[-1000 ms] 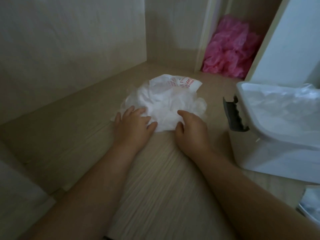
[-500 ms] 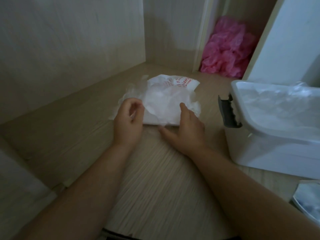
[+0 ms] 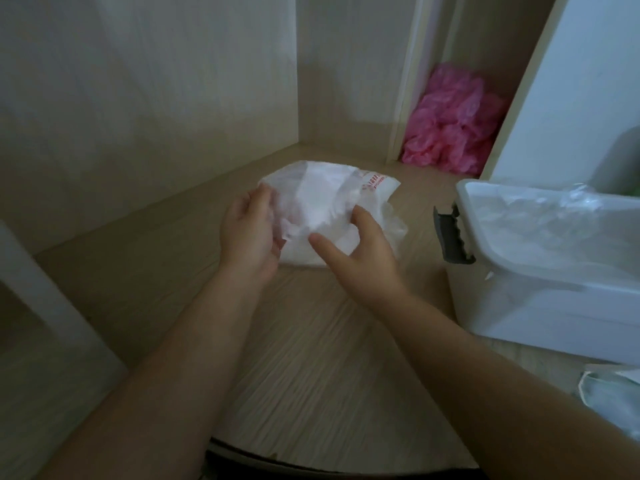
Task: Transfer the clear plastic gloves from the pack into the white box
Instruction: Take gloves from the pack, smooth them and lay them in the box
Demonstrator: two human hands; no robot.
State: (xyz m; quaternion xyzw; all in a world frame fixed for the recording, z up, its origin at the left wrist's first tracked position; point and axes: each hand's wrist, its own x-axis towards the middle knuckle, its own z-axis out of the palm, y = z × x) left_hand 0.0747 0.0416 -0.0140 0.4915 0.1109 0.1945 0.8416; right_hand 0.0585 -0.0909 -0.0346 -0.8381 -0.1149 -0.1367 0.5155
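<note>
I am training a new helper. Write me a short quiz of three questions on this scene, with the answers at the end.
1. Which hand touches the pack on its side nearer the white box: the left hand or the right hand?
2. True or false: the white box already has clear plastic in it.
3. The pink plastic heap lies: A) in the white box; B) in the far compartment, past the partition; C) on the pack.

Key: 1 right hand; 2 true; 3 B.
</note>
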